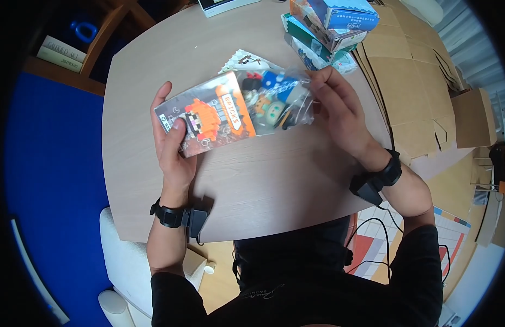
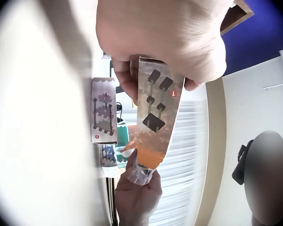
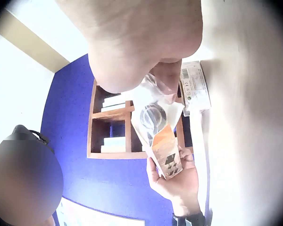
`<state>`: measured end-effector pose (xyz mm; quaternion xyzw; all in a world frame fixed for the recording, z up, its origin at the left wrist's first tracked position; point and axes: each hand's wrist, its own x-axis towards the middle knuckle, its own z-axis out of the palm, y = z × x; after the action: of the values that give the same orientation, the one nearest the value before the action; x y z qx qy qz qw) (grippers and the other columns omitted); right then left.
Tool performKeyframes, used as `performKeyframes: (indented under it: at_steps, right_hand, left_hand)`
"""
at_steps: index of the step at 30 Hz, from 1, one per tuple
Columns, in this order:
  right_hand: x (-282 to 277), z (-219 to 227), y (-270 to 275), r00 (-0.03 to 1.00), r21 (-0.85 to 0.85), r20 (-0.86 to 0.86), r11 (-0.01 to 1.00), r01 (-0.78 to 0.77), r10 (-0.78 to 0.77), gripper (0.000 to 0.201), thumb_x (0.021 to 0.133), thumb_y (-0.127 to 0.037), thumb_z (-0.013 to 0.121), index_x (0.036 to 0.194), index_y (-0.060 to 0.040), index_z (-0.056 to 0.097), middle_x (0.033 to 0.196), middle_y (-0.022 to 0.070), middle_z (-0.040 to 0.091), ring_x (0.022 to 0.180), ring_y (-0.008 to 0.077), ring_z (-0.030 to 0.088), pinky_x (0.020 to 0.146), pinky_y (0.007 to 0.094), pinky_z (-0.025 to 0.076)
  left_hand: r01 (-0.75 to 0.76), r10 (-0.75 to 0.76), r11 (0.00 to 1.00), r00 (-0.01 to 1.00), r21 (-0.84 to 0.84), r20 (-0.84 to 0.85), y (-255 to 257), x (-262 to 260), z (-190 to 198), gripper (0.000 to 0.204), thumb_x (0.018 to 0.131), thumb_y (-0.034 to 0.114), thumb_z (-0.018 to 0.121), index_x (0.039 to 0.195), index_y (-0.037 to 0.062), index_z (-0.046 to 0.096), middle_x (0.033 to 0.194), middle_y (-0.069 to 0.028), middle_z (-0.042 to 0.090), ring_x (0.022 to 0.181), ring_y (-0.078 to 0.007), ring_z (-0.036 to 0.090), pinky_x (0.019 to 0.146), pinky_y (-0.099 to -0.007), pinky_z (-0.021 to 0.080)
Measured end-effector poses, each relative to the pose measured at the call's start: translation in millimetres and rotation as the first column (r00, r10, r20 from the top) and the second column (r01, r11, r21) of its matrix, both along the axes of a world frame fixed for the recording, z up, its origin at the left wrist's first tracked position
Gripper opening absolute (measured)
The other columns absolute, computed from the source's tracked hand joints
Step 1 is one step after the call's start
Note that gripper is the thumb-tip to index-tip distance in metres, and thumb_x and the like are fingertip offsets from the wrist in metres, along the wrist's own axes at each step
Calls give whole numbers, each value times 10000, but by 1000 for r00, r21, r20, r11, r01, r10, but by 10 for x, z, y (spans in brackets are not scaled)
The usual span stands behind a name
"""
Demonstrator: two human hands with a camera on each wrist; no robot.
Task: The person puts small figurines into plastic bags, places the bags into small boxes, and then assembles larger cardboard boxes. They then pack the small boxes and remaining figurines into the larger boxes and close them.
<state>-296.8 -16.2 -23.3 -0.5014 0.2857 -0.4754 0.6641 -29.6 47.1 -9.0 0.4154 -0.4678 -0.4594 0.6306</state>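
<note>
A brick-toy box with an orange character and the word BRICKS lies tilted across my left hand above the table. The left thumb presses on its front while the fingers go behind it. From the box's right end sticks a clear plastic bag of coloured toy bricks, in blue, red, black and pale green. My right hand pinches the bag's far end between thumb and fingers. Seen from the left wrist, the box's narrow side carries printed assembly steps. The bag's inner part is hidden in the box.
Behind the held box, another patterned box lies on the table. Several toy boxes are stacked at the back right, beside large folded cardboard. A white device stands at the far edge.
</note>
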Motion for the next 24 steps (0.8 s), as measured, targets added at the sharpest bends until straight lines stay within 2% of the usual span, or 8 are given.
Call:
performKeyframes:
  at_steps: [5, 8, 10, 13, 15, 18, 21, 24]
  right_hand:
    - [0, 73, -47, 994, 109, 86, 992, 57, -67, 105, 1021, -169, 440, 975, -115, 517, 861, -59, 507, 764, 15, 458, 676, 207, 378]
    - [-68, -27, -132, 999, 64, 36, 998, 20, -22, 117, 1005, -175, 465, 992, -84, 538, 925, -16, 546, 817, 81, 526, 747, 237, 458]
    - [-52, -67, -138, 998, 56, -61, 998, -14, 17, 96, 1009, -153, 453, 979, -94, 522, 947, -12, 562, 831, 55, 509, 754, 220, 429]
    - [-5, -92, -83, 974, -29, -186, 991, -134, 126, 80, 1008, -126, 455, 969, -88, 513, 988, 6, 583, 876, 48, 508, 788, 218, 421]
    - [39, -82, -27, 946, -75, -256, 972, -225, 199, 78, 1010, -126, 475, 986, -69, 524, 981, -1, 574, 910, 44, 492, 795, 222, 414]
    - [22, -65, -4, 895, 45, -304, 943, -328, 326, 93, 1011, -149, 506, 1012, -61, 538, 951, -17, 556, 897, 41, 480, 781, 217, 403]
    - [3, -61, -22, 873, -60, -419, 952, -301, 250, 112, 999, -155, 549, 1040, -51, 552, 920, -30, 538, 866, 41, 469, 766, 216, 396]
    - [18, -40, -48, 895, -94, -398, 962, -256, 200, 112, 989, -138, 568, 1051, -45, 555, 927, -28, 556, 867, 40, 485, 771, 211, 404]
  left_hand:
    - [-126, 109, 991, 954, -42, -280, -62, 99, -24, 622, 923, 272, 477, 1455, 15, 283, 1304, -160, 528, 1218, -224, 549, 1053, -370, 434]
    - [-161, 152, 987, 892, 14, -425, -53, 210, -76, 531, 935, 308, 477, 1375, 19, 411, 1319, -132, 545, 1219, -200, 544, 1065, -360, 402]
    - [-177, 187, 982, 859, 65, -477, -51, 233, -76, 503, 937, 337, 485, 1330, 26, 455, 1288, -115, 572, 1204, -189, 552, 1053, -353, 397]
    - [-240, 256, 966, 831, 97, -494, -66, 260, -94, 553, 906, 375, 528, 1330, 25, 469, 1320, -85, 545, 1218, -235, 513, 1048, -419, 373]
    - [-259, 282, 959, 818, 118, -502, -72, 266, -77, 544, 905, 368, 533, 1323, 25, 475, 1308, -75, 554, 1219, -229, 513, 1046, -408, 373]
    - [-278, 292, 955, 828, 101, -480, -94, 262, -62, 519, 902, 346, 549, 1311, 34, 485, 1293, -69, 567, 1219, -219, 515, 1036, -394, 376]
    - [-270, 272, 960, 838, 73, -473, -115, 274, -42, 473, 902, 299, 574, 1290, 41, 495, 1277, -79, 577, 1203, -205, 532, 1015, -381, 402]
    - [-281, 280, 957, 852, 66, -443, -129, 270, -68, 440, 909, 252, 595, 1280, 44, 483, 1264, -96, 582, 1178, -195, 555, 992, -373, 440]
